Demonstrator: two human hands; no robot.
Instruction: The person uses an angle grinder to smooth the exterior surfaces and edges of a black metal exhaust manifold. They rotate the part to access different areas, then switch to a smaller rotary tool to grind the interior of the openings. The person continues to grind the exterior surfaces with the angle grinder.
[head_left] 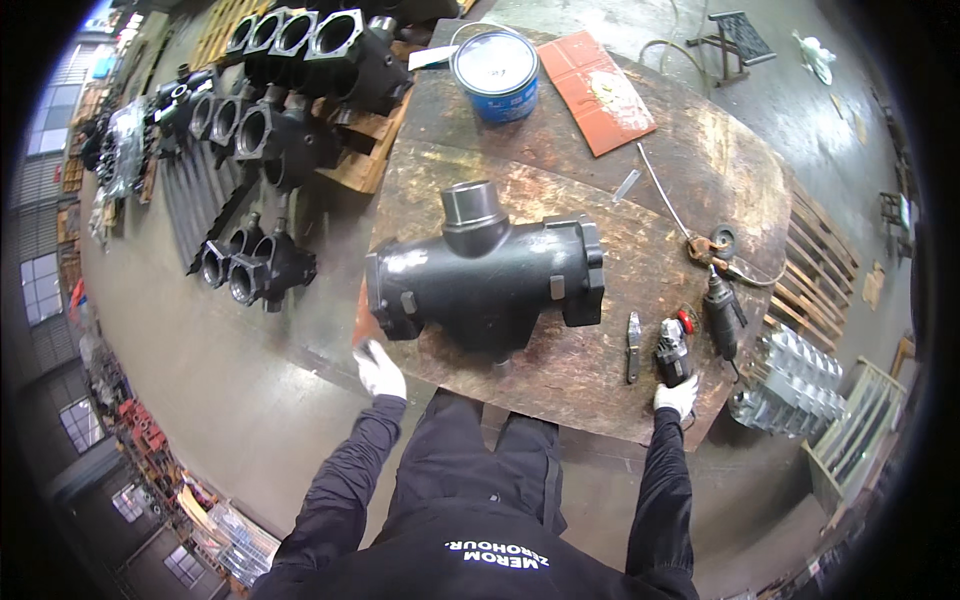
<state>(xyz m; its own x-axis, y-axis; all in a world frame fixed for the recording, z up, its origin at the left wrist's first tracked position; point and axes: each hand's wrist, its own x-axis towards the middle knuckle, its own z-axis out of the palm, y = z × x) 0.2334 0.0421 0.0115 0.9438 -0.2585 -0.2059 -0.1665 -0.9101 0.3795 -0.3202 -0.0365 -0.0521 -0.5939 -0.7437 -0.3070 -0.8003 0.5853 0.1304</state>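
A large black cast-metal valve body (490,280) lies across the worn wooden tabletop in front of me, with a bare-metal neck standing up from its middle. My left hand (381,371), in a white glove, hangs beside the table's near left edge, below the casting's left end. Its fingers are apart and nothing shows in them. At the right, my right hand (677,397), also gloved in white, is closed around the rear of a small angle grinder (673,352) with a red disc. A utility knife (633,348) lies left of the grinder, and a dark straight grinder (721,312) lies right of it.
A blue paint bucket (497,82) and an orange-red cardboard sheet (598,92) sit at the table's (440,160) far side. Black castings (262,262) stand on the floor at left. Silver metal parts (790,382) and a wooden pallet (822,262) are beyond the right edge.
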